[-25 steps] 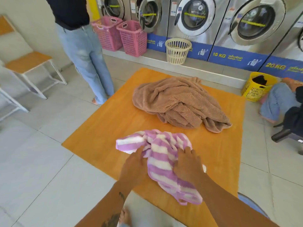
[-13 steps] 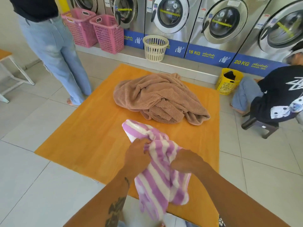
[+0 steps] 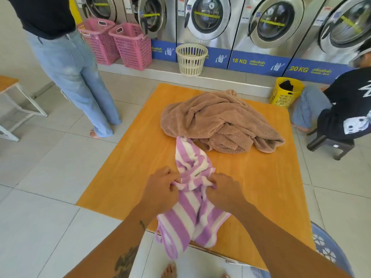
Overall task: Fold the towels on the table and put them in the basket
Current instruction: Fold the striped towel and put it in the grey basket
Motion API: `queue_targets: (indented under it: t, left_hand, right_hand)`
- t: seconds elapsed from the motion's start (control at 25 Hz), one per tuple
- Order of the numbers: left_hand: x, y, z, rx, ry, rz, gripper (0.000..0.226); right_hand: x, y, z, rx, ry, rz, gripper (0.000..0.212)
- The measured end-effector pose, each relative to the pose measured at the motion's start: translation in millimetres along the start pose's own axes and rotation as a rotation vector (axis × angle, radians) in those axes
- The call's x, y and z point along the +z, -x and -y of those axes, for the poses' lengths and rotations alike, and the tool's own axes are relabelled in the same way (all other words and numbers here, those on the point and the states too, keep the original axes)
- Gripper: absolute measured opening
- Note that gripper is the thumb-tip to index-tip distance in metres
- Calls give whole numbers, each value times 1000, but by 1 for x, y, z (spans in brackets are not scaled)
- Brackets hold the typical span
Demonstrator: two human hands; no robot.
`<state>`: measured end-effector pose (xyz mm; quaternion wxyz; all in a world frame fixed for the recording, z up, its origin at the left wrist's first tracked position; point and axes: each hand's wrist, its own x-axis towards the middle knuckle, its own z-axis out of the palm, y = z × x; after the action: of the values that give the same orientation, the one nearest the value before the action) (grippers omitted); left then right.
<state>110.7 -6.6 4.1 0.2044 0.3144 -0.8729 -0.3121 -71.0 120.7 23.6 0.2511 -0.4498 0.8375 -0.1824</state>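
Observation:
A purple-and-white striped towel (image 3: 190,215) lies bunched at the near edge of the orange table (image 3: 124,163), its lower end hanging over the edge. My left hand (image 3: 160,189) and my right hand (image 3: 224,191) each pinch a fold of it near its middle, close together. The towel's far tip touches a crumpled brown towel (image 3: 216,119) heaped at the far half of the table. A blue plastic basket (image 3: 329,249) shows at the lower right, partly hidden by my right arm.
Washing machines line the back wall. On the floor before them stand two pink baskets (image 3: 132,45), a cream basket (image 3: 190,59) and a yellow basket (image 3: 285,95). A person in jeans (image 3: 76,77) stands left of the table; another person (image 3: 345,109) sits on a stool at right.
Both hands drew together and gathered the striped towel into a narrower bunch. Its far end now stretches toward the brown towel, and more of it hangs over the near edge.

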Motion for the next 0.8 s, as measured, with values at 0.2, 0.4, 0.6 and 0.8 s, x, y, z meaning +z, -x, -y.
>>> queue_targets:
  t: [0.2, 0.4, 0.6, 0.8]
  left_hand:
    - [-16, 5, -8, -250, 279, 295, 31]
    - [5, -7, -6, -312, 117, 162, 12]
    - [22, -4, -17, -425, -112, 441, 30]
    - [12, 0, -14, -397, 122, 313, 18]
  right_hand:
    - [-26, 12, -14, 302, 377, 508, 22]
    - [-35, 13, 7, 442, -21, 363, 53]
    - [-1, 1, 22, 476, -439, 24, 56]
    - [1, 6, 26, 344, -489, -117, 45]
